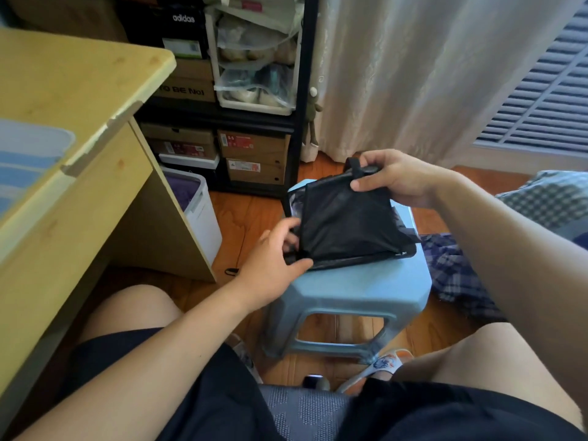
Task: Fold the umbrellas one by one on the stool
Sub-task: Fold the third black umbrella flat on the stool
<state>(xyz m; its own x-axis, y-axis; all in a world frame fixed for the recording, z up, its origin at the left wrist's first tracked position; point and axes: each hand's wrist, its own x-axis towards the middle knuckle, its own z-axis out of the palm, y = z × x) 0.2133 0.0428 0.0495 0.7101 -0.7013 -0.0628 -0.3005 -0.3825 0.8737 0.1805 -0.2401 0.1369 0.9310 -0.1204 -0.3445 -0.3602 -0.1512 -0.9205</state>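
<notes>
Behind, adidas box (183,25); both hands (393,176) gripping black umbrella (346,221) on stool (350,288).

A lived-in room of a home is shown. Around a light-blue plastic stool (356,291) are seen a black rack of shoe boxes (254,148) behind it, a pale curtain (413,74) beyond, a wooden desk (63,100) to its left and checked bedding (547,198) to its right.
</notes>
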